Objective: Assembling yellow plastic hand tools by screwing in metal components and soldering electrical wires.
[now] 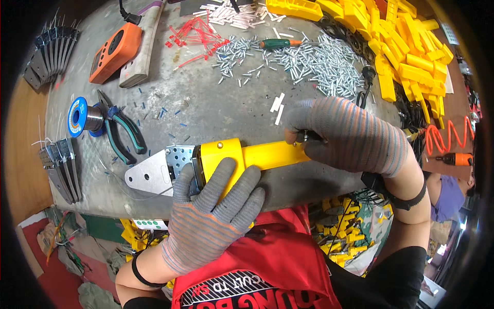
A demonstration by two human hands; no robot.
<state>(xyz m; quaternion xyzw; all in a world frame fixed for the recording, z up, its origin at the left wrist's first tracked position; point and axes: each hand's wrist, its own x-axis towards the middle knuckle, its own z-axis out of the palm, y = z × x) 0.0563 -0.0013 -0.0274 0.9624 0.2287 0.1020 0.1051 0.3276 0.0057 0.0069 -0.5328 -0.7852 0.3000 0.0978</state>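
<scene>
A pipe welding iron with a yellow plastic body and handle (pixel 267 155) lies across the near part of the grey table. Its flat, pointed metal plate (pixel 149 176) sticks out to the left, with a perforated bracket behind it. My gloved left hand (pixel 213 211) lies over the yellow body, fingers bent across its top and holding it down. At the handle's right end, my gloved right hand (pixel 345 135) is closed in a pinch. Something small and dark shows between its fingertips, mostly hidden. A small screw head sits in the handle beside those fingers.
Blue-green pliers (pixel 123 131) and a solder spool (pixel 85 117) lie left, near an orange socket box (pixel 117 49). Loose screws (pixel 329 64), a green screwdriver (pixel 280 44) and red cable ties (pixel 193 37) lie behind. Yellow housings (pixel 406 51) pile at far right.
</scene>
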